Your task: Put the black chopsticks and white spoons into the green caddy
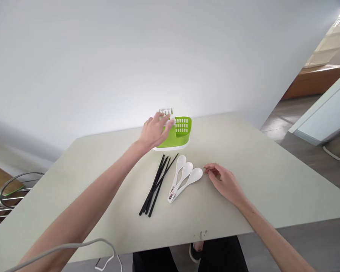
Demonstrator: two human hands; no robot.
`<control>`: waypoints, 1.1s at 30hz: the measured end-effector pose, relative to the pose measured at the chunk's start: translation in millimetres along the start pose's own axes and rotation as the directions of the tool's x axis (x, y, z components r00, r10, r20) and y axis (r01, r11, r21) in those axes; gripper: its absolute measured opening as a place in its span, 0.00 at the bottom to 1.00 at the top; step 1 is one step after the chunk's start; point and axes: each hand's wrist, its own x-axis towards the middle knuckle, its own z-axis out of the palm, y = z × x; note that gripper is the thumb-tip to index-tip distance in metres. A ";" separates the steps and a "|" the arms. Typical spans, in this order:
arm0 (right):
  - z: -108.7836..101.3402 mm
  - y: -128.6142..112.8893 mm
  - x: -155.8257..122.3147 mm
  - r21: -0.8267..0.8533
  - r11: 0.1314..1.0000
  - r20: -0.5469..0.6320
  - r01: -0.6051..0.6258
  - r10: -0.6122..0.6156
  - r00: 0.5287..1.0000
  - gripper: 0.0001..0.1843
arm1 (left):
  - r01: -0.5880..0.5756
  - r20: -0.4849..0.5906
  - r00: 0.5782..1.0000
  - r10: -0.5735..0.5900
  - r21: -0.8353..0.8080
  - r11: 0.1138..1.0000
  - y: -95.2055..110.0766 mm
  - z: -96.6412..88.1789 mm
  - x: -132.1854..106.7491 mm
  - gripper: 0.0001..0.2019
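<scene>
My left hand [154, 130] reaches across the pale table [257, 177] and lies on the near left side of a green slotted cutlery holder [180, 130] with a white base and a white insert; the fingers curl over its rim. My right hand [223, 181] rests on the table with its fingers loosely bent, just right of three white spoons [184, 177] that lie fanned side by side, and it holds nothing. Several black chopsticks [157, 185] lie in a bundle left of the spoons, in front of the holder.
A plain wall stands right behind the table's far edge. A metal wire rack [5, 192] and a wooden board sit at the left. A grey cable [73, 247] crosses the near left corner. A doorway and floor show at the right.
</scene>
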 end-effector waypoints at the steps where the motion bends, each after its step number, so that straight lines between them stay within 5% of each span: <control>1: 0.3 0.1 0.2 0.003 1.000 -0.002 0.003 -0.003 1.000 0.13 | -0.015 0.006 1.000 0.015 0.016 1.000 7.0 0.3 1.5 0.29; 5: 1.3 0.8 1.4 0.011 1.000 -0.004 -0.002 0.002 1.000 0.13 | -0.063 0.035 0.997 0.062 0.033 0.997 20.5 -5.3 0.9 0.28; 8: 2.1 2.3 2.3 0.018 1.000 -0.005 -0.002 0.002 1.000 0.13 | -0.081 -0.105 0.991 0.080 -0.009 0.997 15.2 -11.4 -12.9 0.25; 10: 2.5 3.4 2.6 0.022 1.000 -0.010 0.008 -0.008 1.000 0.13 | -0.035 -0.254 0.967 0.014 -0.079 0.996 6.8 -12.1 -32.3 0.23; 12: 2.8 4.5 2.8 0.025 1.000 -0.015 0.016 -0.015 1.000 0.13 | 0.067 -0.279 0.953 -0.117 -0.182 0.981 -2.9 -8.0 -59.9 0.20; 15: 3.2 5.9 2.8 0.020 1.000 -0.010 0.021 -0.021 1.000 0.13 | 0.241 0.047 0.970 -0.237 -0.238 0.941 -15.3 5.6 -109.4 0.17; 17: 3.4 6.7 2.7 0.017 1.000 -0.002 0.020 -0.020 1.000 0.13 | 0.319 0.283 0.923 -0.261 -0.180 0.931 -19.4 15.5 -139.7 0.16; 19: 3.5 7.1 2.4 0.010 1.000 0.001 0.014 -0.014 1.000 0.13 | 0.371 0.404 0.866 -0.295 -0.121 0.921 -19.2 22.5 -161.4 0.16; 23: 3.3 5.5 1.6 -0.006 1.000 -0.001 0.000 0.000 1.000 0.13 | 0.386 0.486 0.816 -0.313 -0.054 0.921 -11.3 24.0 -174.0 0.15; 33: 2.7 1.5 1.1 0.006 0.999 -0.004 -0.033 0.033 0.999 0.13 | 0.373 0.569 0.750 -0.336 0.055 0.926 -10.5 15.3 -153.6 0.13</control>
